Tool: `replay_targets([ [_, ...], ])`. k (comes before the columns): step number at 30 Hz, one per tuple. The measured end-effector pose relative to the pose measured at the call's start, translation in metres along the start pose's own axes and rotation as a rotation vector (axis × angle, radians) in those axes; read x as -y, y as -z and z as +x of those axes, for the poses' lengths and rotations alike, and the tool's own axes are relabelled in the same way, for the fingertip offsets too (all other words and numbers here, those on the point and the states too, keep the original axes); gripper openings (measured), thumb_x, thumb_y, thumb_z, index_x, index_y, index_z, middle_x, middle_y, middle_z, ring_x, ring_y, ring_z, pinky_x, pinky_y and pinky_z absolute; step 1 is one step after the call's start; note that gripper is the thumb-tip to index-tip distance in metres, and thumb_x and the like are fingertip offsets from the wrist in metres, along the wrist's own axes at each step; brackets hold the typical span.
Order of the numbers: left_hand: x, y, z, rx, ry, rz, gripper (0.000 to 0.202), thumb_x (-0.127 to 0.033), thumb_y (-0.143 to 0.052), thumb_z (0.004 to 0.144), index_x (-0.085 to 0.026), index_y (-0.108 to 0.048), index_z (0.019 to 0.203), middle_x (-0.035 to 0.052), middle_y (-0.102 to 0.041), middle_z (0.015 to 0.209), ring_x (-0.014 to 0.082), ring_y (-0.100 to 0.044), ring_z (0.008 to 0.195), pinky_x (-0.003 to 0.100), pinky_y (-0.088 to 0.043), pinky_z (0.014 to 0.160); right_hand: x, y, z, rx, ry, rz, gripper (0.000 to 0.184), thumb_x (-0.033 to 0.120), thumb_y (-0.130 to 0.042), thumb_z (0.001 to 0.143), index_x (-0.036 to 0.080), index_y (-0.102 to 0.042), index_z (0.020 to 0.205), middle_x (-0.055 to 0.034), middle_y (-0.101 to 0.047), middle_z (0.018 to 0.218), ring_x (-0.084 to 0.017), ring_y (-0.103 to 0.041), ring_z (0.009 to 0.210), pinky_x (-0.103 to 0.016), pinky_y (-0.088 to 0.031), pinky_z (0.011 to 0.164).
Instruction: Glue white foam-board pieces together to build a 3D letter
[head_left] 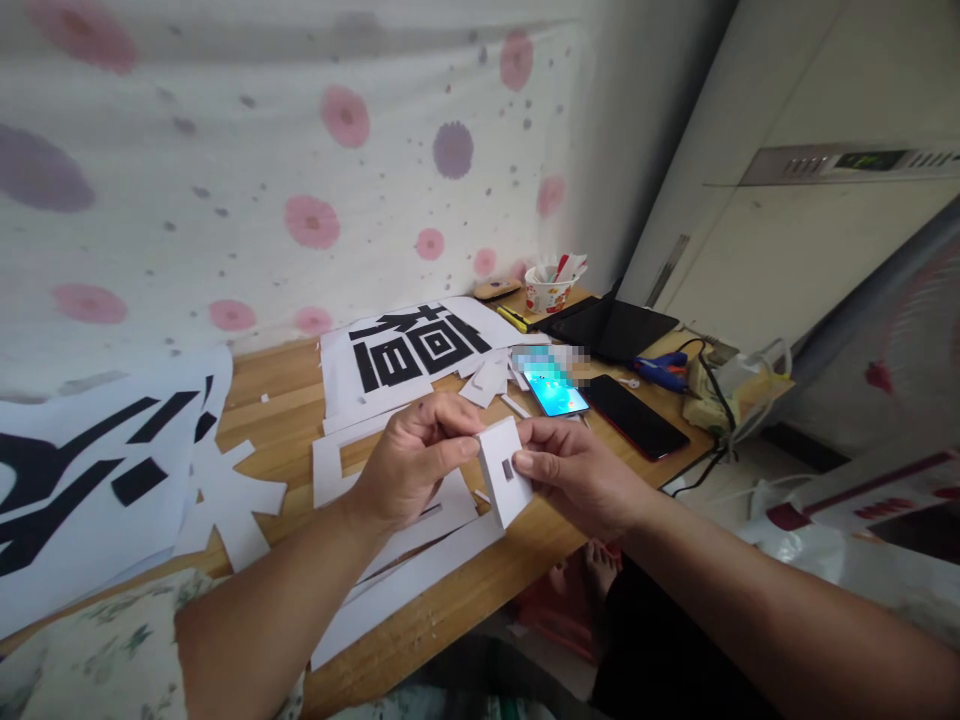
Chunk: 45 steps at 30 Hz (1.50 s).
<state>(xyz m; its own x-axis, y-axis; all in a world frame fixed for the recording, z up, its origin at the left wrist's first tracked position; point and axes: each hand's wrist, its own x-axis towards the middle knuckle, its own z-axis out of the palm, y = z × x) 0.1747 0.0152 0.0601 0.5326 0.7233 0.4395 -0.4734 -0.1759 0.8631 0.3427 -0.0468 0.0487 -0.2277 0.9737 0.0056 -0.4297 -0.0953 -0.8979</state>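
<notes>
Between both hands, above the wooden table [289,355], is a small white foam-board piece [500,495] with a small dark rectangular mark or slot on its face. My left hand [420,450] pinches its upper left edge between thumb and fingers. On the opposite edge, my right hand [574,465] grips it, with the thumb near the dark spot. Beneath the left hand lie cut white board frames [420,590] with openings in them. Small white offcuts [486,378] are scattered just beyond the hands.
Sheets with bold black characters [420,345] lie at the back and left [82,480]. A lit phone [556,390], a dark phone [637,415], a laptop [611,325], a blue glue gun [660,370], a power strip [712,400] and a paper cup [550,290] occupy the right side.
</notes>
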Motion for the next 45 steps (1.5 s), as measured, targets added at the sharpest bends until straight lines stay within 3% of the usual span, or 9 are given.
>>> replay_targets([
  [7,0.007,0.008,0.002,0.005,-0.103,0.176,0.008,-0.018,-0.067,0.072,-0.022,-0.061,0.072,-0.0010,-0.058,0.074,0.0121,-0.054,0.066,0.029,-0.047,0.059,-0.001,0.003,0.001,-0.045,0.004,-0.045,0.020,0.028,-0.077,0.067,0.014,-0.066,0.076,0.0008,-0.063,0.065,-0.008,-0.056,0.058,-0.020,-0.045,0.057],
  [13,0.012,0.015,0.002,0.069,-0.238,0.393,0.005,-0.024,-0.062,0.081,-0.024,-0.060,0.086,0.0021,-0.059,0.085,0.0156,-0.058,0.082,0.034,-0.051,0.075,0.001,0.003,0.003,-0.077,-0.008,0.022,0.024,0.028,-0.080,0.061,0.014,-0.066,0.072,0.0009,-0.063,0.063,-0.008,-0.056,0.054,-0.020,-0.044,0.055],
  [15,0.013,0.015,0.002,0.118,-0.245,0.438,0.026,-0.034,-0.068,0.076,-0.025,-0.058,0.098,0.0060,-0.056,0.105,0.0201,-0.056,0.099,0.039,-0.050,0.084,0.003,0.002,0.003,-0.101,0.006,0.047,0.023,0.028,-0.080,0.061,0.014,-0.065,0.072,0.0007,-0.064,0.063,-0.008,-0.056,0.055,-0.021,-0.045,0.055],
  [18,0.016,0.014,0.000,0.181,-0.290,0.537,0.074,-0.048,-0.080,0.056,-0.027,-0.046,0.119,0.0119,-0.039,0.134,0.0302,-0.042,0.123,0.049,-0.043,0.096,0.009,0.000,0.003,-0.139,0.015,0.079,0.023,0.027,-0.080,0.061,0.014,-0.065,0.072,0.0001,-0.064,0.066,-0.009,-0.057,0.056,-0.023,-0.047,0.058],
  [21,0.018,0.012,-0.003,0.230,-0.346,0.709,0.093,-0.043,-0.083,0.054,-0.027,-0.034,0.132,0.0151,-0.038,0.137,0.0326,-0.039,0.127,0.053,-0.036,0.103,0.012,-0.001,0.002,-0.167,0.015,0.084,0.022,0.026,-0.080,0.060,0.014,-0.064,0.069,0.0012,-0.061,0.062,-0.008,-0.055,0.054,-0.022,-0.045,0.055],
  [25,0.020,0.010,-0.006,0.179,-0.395,0.821,0.082,-0.027,-0.079,0.062,-0.026,-0.034,0.130,0.0135,-0.045,0.130,0.0298,-0.044,0.123,0.052,-0.035,0.104,0.010,-0.002,0.001,-0.199,0.025,0.065,0.021,0.026,-0.079,0.061,0.014,-0.063,0.067,0.0015,-0.059,0.060,-0.008,-0.052,0.054,-0.021,-0.042,0.053],
  [29,0.020,0.010,-0.006,0.171,-0.442,0.829,0.077,-0.022,-0.076,0.061,-0.024,-0.037,0.127,0.0130,-0.046,0.126,0.0295,-0.046,0.120,0.052,-0.038,0.102,0.006,-0.003,0.000,-0.199,0.025,0.046,0.021,0.027,-0.078,0.062,0.014,-0.063,0.070,0.0014,-0.058,0.061,-0.009,-0.052,0.054,-0.022,-0.041,0.053],
  [34,0.019,0.009,-0.004,0.165,-0.522,0.883,0.073,-0.020,-0.073,0.060,-0.024,-0.039,0.124,0.0114,-0.049,0.119,0.0289,-0.048,0.114,0.051,-0.043,0.096,0.003,-0.005,0.001,-0.212,0.028,0.053,0.023,0.028,-0.077,0.062,0.014,-0.060,0.067,0.0024,-0.056,0.059,-0.008,-0.050,0.053,-0.022,-0.040,0.052],
  [45,0.019,0.011,-0.003,0.179,-0.549,0.895,0.076,-0.017,-0.073,0.061,-0.024,-0.035,0.126,0.0126,-0.047,0.121,0.0299,-0.048,0.117,0.054,-0.041,0.098,0.000,-0.003,0.003,-0.274,0.042,-0.052,0.025,0.033,-0.077,0.062,0.015,-0.062,0.070,0.0015,-0.058,0.062,-0.009,-0.051,0.054,-0.022,-0.041,0.052],
])
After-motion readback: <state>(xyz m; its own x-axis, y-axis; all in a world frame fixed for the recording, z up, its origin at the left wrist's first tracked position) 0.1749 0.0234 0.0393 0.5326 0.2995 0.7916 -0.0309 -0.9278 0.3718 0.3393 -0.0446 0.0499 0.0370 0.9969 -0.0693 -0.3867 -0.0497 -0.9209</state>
